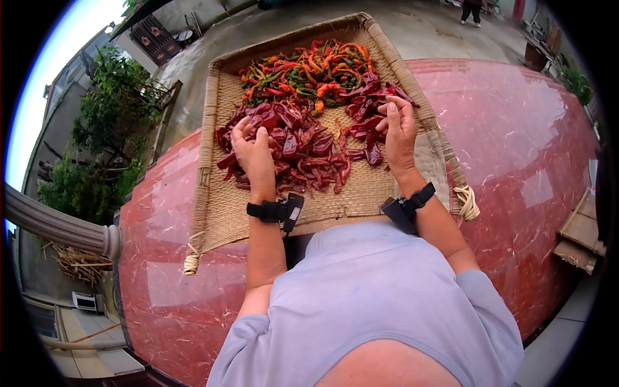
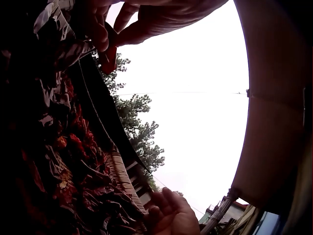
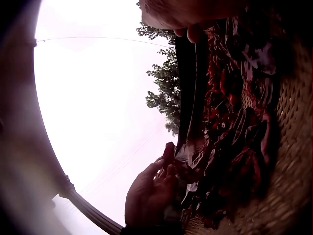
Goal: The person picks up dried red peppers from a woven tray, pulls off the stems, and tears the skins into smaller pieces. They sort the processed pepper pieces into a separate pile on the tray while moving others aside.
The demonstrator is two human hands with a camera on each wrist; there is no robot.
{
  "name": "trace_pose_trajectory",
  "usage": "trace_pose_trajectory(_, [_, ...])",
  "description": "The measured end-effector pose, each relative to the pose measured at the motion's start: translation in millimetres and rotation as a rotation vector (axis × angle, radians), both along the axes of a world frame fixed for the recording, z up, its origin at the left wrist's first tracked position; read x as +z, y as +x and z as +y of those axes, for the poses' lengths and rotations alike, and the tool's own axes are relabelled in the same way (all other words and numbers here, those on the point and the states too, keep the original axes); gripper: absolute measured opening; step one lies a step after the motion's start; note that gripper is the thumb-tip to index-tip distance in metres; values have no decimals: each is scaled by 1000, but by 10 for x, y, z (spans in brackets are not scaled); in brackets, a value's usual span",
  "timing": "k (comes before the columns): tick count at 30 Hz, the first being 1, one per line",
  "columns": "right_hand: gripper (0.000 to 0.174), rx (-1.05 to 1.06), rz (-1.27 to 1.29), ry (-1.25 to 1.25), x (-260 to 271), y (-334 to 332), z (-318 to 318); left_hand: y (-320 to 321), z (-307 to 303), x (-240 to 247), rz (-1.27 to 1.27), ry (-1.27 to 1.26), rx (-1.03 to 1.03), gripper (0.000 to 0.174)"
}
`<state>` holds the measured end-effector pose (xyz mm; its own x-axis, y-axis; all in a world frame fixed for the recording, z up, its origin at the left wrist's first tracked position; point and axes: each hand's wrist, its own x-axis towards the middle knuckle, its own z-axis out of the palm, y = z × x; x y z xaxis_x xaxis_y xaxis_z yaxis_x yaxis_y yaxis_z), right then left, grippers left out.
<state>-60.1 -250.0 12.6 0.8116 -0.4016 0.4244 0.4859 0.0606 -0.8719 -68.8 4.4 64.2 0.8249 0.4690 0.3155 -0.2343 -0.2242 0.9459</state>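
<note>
Dried dark red chili peppers [image 1: 290, 132] lie in a heap on a woven tray [image 1: 225, 219]. Over the left side of this heap, my left hand [image 1: 255, 158] pinches a single red chili pepper [image 2: 108, 61] between thumb and fingers. The same pepper [image 3: 168, 151] sticks up from the left fingertips in the right wrist view. My right hand [image 1: 401, 135] is raised above a smaller group of dark red chilies [image 1: 372, 151] on the right, its fingers loosely bent and nothing visible in them. In the right wrist view, most of its fingers are hidden.
At the tray's far end lies a pile of orange, red and green chilies [image 1: 303, 71]. A raised rim [image 1: 209, 129] borders the tray, which rests on a red marble-like surface [image 1: 503, 129]. A stone-like pillar [image 1: 58, 216] stands to the left; a person [image 1: 472, 11] is far off.
</note>
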Motion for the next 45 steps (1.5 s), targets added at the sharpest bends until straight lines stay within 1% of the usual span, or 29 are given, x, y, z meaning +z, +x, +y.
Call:
trace_pose_trajectory(2, [35, -16, -20, 15, 13, -11, 0, -32, -85, 31, -156, 348, 283, 41])
trace_pose_trajectory(4, [36, -35, -51, 45, 13, -9, -9, -82, -172, 110, -111, 471, 42, 45])
trace_pose_trajectory(5, [36, -45, -46, 64, 16, -20, -13, -15, -216, 33, -81, 445, -183, 40])
trace_pose_trajectory(7, [37, -59, -42, 92, 49, -37, -14, 35, -466, 15, 88, 636, -481, 37])
trace_pose_trajectory(8, [37, -45, -28, 98, 45, -41, -8, 24, -592, -41, 203, 642, -613, 38])
trace_pose_trajectory(9, [37, -37, -21, 99, 16, -41, 1, 68, -710, -139, 224, 843, -671, 43])
trace_pose_trajectory(10, [38, -39, -29, 94, 17, -11, -22, 97, -829, -267, 211, 965, -672, 47])
trace_pose_trajectory(12, [37, -32, -16, 91, 13, -20, -8, 55, -1055, -475, 17, 1094, -535, 51])
trace_pose_trajectory(13, [36, -16, -5, 106, -4, -13, 0, 87, -1138, -525, 16, 1159, -514, 54])
trace_pose_trajectory(14, [35, -16, 11, 92, -27, -5, 3, 97, -1192, -514, 136, 1223, -547, 55])
trace_pose_trajectory(15, [35, -11, 15, 97, -48, 4, 15, 170, -1198, -572, 255, 1192, -623, 58])
trace_pose_trajectory(16, [35, -4, 22, 91, -60, 13, 12, 140, -1220, -474, 312, 1158, -672, 53])
trace_pose_trajectory(18, [29, 16, 7, 89, -39, 0, 21, 166, -1216, -539, 342, 1110, -719, 45])
trace_pose_trajectory(20, [28, -8, -6, 49, -39, -11, 37, 146, -1188, -538, 345, 1013, -774, 41])
trace_pose_trajectory(21, [27, -2, -4, 45, -31, -12, 45, 254, -1138, -787, 269, 897, -828, 37])
trace_pose_trajectory(23, [28, 6, 15, 7, -7, -40, 49, 267, -1071, -907, 233, 814, -828, 32])
trace_pose_trajectory(27, [28, -8, 23, -66, 6, -54, 52, 163, -1013, -556, 324, 602, -780, 27])
trace_pose_trajectory(30, [28, -98, -48, -126, -98, 34, 56, 91, -893, -366, 243, 529, -697, 27])
trace_pose_trajectory(31, [27, -94, -45, -120, -106, 39, 54, 59, -833, -252, 367, 365, -729, 28])
trace_pose_trajectory(32, [26, -113, -21, -172, -105, 31, 56, 186, -700, -434, 250, 433, -652, 29])
trace_pose_trajectory(34, [25, -153, 29, -274, -90, 6, 62, 120, -561, -185, 257, 531, -455, 26])
trace_pose_trajectory(36, [24, -256, 21, -464, -82, 1, 67, 170, -383, -152, 303, 597, -243, 24])
trace_pose_trajectory(37, [25, -306, 16, -559, -80, 0, 74, 170, -337, -127, 247, 521, -178, 24])
trace_pose_trajectory(38, [28, -335, 38, -638, -104, 0, 70, 134, -339, -153, 50, 805, 68, 30])
trace_pose_trajectory(40, [35, -363, 67, -794, -177, 16, 92, 164, -342, -165, -51, 888, 68, 33])
trace_pose_trajectory(41, [37, -363, 105, -891, -189, -3, 99, 204, -359, -196, -88, 748, -138, 32])
trace_pose_trajectory(42, [39, -352, 135, -994, -223, 0, 93, 220, -436, -155, 105, 633, -343, 29])
trace_pose_trajectory(43, [41, -344, 136, -1090, -259, 2, 90, 273, -490, -299, 106, 692, -430, 27])
trace_pose_trajectory(45, [42, -326, 130, -1221, -259, -12, 71, 305, -653, -371, 99, 755, -642, 25])
